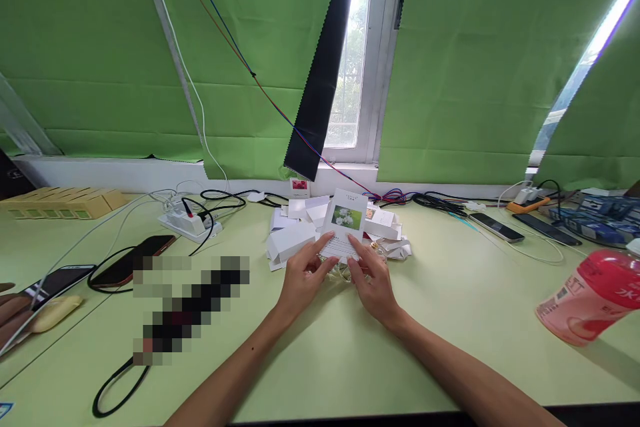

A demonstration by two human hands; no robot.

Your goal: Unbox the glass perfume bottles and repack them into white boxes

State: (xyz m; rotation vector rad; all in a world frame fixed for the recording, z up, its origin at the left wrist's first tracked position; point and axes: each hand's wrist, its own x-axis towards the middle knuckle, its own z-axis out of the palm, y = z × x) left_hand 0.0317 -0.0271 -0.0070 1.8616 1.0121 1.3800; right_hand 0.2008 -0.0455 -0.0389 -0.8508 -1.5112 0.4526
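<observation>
At the centre of the frame both hands meet over a small white card box [345, 223] printed with a picture of white flowers on green; the left hand [304, 278] pinches its lower left edge between thumb and fingertips, and the right hand [374, 280] presses fingers on its lower right edge, with something clear and crinkled, hard to make out, under the palms. The box stands tilted just in front of a heap of flat white cartons [300, 230] that crowds the space behind and to the left of the hands on the pale green worktop [450, 320]. A line of small print sits above the flower picture and more below it, too small to read. At the lower right a pink bottle [590, 297] lies tilted, its label showing white characters that cannot be read in full. To the left of centre lie a white power strip [187, 221] with black cables, a dark red phone [131, 261] and a pixelated patch. Yellow boxes [65, 203] line the far left edge. Two dark phones [520, 227] lie at the upper right, near blue packets [597, 217]. Green blinds [475, 60] cover the window behind.
</observation>
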